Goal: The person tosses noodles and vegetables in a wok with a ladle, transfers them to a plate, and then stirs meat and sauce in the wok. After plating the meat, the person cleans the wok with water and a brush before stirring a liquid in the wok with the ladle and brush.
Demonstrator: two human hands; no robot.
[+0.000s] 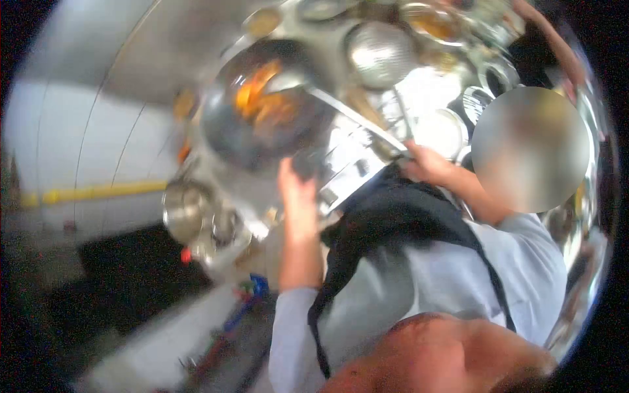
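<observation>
Though smeared by motion, readable from largest down. Steel cooking range (354,164) across the upper middle. On it, large dark wok (262,131), upper left of centre, holding orange food (262,98). Right of wok, round mesh strainer (380,52); lower left, steel pot (187,209). Long ladle (354,118) slanting up-left, bowl inside wok over food. Left hand (298,190) clenched on dark wok handle (306,162) at near rim. Right hand (426,164) wrapped round ladle's shaft end. Top right, another person's arm (553,46).
</observation>
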